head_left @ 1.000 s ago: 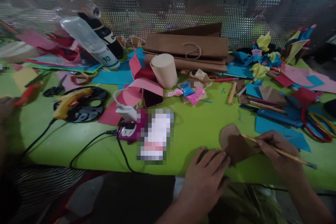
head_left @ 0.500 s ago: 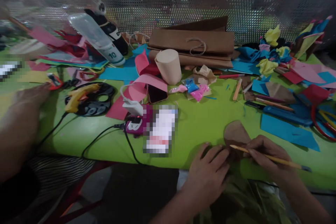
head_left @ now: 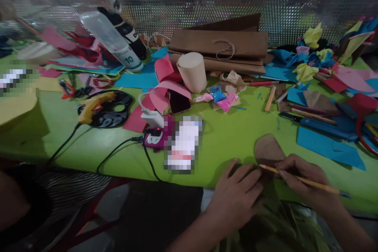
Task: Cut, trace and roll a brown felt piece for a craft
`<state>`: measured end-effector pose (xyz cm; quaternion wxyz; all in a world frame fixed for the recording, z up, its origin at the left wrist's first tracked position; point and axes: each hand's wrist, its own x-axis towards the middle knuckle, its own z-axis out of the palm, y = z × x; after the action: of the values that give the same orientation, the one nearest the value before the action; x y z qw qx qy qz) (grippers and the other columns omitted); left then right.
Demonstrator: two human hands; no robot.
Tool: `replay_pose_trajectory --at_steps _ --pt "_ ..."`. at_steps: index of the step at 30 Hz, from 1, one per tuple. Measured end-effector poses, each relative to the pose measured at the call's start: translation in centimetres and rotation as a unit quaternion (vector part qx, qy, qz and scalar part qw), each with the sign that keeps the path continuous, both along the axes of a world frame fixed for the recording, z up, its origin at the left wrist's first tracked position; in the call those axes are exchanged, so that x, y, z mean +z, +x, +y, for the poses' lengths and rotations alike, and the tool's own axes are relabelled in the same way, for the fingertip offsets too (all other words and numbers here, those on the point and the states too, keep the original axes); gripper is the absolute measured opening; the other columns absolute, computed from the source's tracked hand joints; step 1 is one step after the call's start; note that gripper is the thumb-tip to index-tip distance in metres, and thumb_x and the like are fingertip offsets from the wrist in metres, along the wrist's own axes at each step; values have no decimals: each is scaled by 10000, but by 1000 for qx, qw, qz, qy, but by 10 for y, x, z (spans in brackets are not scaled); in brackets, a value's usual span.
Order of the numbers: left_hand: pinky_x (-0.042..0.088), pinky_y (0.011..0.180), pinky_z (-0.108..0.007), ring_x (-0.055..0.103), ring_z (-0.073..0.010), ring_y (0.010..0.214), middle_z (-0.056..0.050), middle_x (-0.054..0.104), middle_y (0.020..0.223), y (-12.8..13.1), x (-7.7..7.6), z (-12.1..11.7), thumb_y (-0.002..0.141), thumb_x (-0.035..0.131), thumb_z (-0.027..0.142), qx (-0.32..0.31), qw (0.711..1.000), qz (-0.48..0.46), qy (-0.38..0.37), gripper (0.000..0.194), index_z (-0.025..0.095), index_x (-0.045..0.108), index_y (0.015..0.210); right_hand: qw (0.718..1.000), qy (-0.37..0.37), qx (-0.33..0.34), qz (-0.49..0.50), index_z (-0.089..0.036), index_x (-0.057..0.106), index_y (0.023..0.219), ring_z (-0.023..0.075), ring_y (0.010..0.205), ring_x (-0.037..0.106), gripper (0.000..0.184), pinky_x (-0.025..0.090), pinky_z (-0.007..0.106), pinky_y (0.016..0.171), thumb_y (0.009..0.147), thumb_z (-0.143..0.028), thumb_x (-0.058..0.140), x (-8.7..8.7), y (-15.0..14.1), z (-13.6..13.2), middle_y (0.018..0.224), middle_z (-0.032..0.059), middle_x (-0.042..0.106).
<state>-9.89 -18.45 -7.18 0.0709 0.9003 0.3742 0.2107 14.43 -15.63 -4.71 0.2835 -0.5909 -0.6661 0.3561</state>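
Observation:
My right hand (head_left: 307,179), at the table's front edge, is closed around a yellow pencil (head_left: 314,183). The pencil's pale tip points left over a piece of brown paper (head_left: 268,149) with a rounded top. My left hand (head_left: 239,193) lies palm down just left of that paper, its fingers stretched and slightly bent. Its fingertips are beside the paper's lower left edge; whether they press on it I cannot tell. The lower part of the paper is in shadow and partly hidden by the hands.
A phone (head_left: 184,143) lies left of my hands beside a purple power strip (head_left: 159,138) with cables. A yellow glue gun (head_left: 96,106) rests on a black tray. Behind stand a beige cylinder (head_left: 191,73) and folded brown paper (head_left: 218,43). Blue paper (head_left: 329,147) and scissors (head_left: 362,134) lie right.
Another person's arm at the left has drawn back from the table. My view has shifted slightly. My hands and the pencil keep nearly the same pose over the brown paper.

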Motion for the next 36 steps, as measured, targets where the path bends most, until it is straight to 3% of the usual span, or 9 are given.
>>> replay_pose_trajectory --at_steps 8,14,17,21,24,29,36 --pt "375 1196 -465 603 -207 1260 -15 709 1352 1 3 1 1033 531 434 7 1000 -15 -14 368 258 655 1330 995 -1 -99 -10 -266 673 786 187 575 595 199 435 300 502 892 -433 654 5 12 -2 669 4 687" --pt "373 1203 -453 615 -197 1249 -5 720 1339 3 5 2 1036 537 418 13 999 -38 -12 374 263 637 1362 981 18 -184 -52 -274 676 838 222 649 643 208 458 324 547 882 -478 675 -10 45 -2 704 9 700" --pt "374 1206 -458 617 -203 1249 -13 722 1334 3 5 2 1032 541 425 15 999 -37 -14 373 262 646 1352 977 28 -208 -26 -280 667 874 221 660 639 176 469 333 577 889 -454 683 -13 51 -5 722 3 690" --pt "356 1221 -469 610 -213 1267 -30 719 1339 2 4 1 1036 529 424 13 999 -34 -22 389 259 637 1371 982 40 -173 67 -284 673 856 208 656 631 147 474 328 584 901 -421 696 -6 34 -14 746 10 701" --pt "337 1234 -476 586 -215 1301 -28 706 1361 2 2 -1 1040 515 440 10 999 -22 -30 404 249 628 1377 985 -1 -113 131 -271 664 821 193 613 625 183 464 310 533 893 -432 711 -2 16 -19 748 21 717" --pt "302 1249 -468 556 -211 1329 -13 674 1418 4 0 -10 1035 525 442 9 1000 -10 -20 373 239 659 1318 991 -44 -70 104 -247 660 817 172 608 616 214 467 278 518 903 -436 711 -1 7 -17 740 19 715" --pt "152 1300 -440 507 -197 1368 20 646 1460 5 -1 -14 1051 498 451 11 1000 -15 4 387 241 656 1335 999 -18 4 45 -251 660 855 179 661 654 180 476 268 546 939 -410 673 -6 16 -16 812 24 745"
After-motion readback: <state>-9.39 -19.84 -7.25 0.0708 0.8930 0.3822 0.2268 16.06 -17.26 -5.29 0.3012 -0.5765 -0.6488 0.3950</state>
